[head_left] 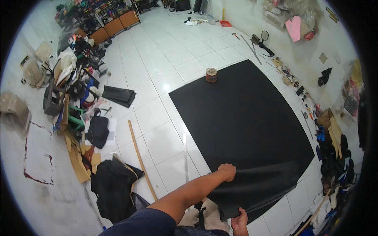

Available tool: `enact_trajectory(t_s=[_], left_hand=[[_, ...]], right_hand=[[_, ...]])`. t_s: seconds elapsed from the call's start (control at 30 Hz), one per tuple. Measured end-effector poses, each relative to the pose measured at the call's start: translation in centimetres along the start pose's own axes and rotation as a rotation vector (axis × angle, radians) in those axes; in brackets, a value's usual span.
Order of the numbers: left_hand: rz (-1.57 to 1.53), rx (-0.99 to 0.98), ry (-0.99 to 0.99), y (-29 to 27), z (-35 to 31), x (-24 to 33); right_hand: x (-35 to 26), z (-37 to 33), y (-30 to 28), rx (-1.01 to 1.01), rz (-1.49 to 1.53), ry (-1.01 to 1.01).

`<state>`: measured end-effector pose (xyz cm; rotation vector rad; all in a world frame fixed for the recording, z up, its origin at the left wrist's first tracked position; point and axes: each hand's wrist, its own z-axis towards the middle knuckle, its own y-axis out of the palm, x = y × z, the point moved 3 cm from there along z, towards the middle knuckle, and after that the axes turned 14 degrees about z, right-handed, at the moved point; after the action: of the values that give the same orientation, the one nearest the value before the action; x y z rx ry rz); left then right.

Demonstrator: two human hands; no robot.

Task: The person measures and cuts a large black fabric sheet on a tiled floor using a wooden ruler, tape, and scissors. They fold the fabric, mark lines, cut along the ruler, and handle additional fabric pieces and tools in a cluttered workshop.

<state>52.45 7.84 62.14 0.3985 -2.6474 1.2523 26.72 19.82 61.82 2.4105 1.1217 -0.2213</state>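
Note:
A large black sheet [240,118], smooth like leatherette, is spread over the white tiled floor. Its near part is folded into layers with a soft crease. My left hand [227,172] is closed in a fist at the sheet's left side, near the crease; whatever its fingers hold, if anything, is hidden. Close to my body, my right hand [239,223] grips the near edge of the black sheet, thumb on top. A round rusty tin [211,75] stands on the sheet's far left edge.
Left of the sheet lie a wooden stick [141,157], a metal strip [185,155] and black material pieces [112,190]. Folded black pieces [119,96] lie farther off. Clutter [78,86] lines the left wall; small scraps and cloth [338,157] run along the right wall.

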Motion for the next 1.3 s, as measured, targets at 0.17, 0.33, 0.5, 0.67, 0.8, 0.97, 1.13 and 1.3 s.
enact_trajectory(t_s=[0.17,0.33,0.5,0.67,0.8,0.97,1.13,1.3], left_hand=[[0.078,-0.008,-0.008,-6.4,1.8,-9.9],[0.046,-0.023,-0.001,-13.2,2.2,-17.8],[0.097,0.017,0.083,-19.2,3.6,-29.3],[0.072,0.016,0.138,-25.2,6.0,-43.9],[0.151,-0.064,0.119,-31.1,6.5,-55.0],[0.252,-0.073,0.163,-38.9,9.5,-69.2],[0.398,-0.126,0.185,-47.7,12.8,-81.9],[0.448,-0.142,0.225,-56.5,15.2,-96.0]], right_hand=[[5.0,2.1,11.4,-0.044,-0.008,0.220],[8.4,4.7,22.7,-0.002,0.005,0.206],[14.3,5.4,35.6,0.036,-0.038,0.191],[21.6,7.6,49.6,0.096,-0.029,0.134],[27.5,7.2,59.3,0.044,-0.017,0.105],[35.3,7.7,73.8,0.021,-0.053,0.112],[43.4,10.0,88.1,-0.009,0.095,0.138],[51.1,13.0,103.2,0.037,0.153,0.190]])
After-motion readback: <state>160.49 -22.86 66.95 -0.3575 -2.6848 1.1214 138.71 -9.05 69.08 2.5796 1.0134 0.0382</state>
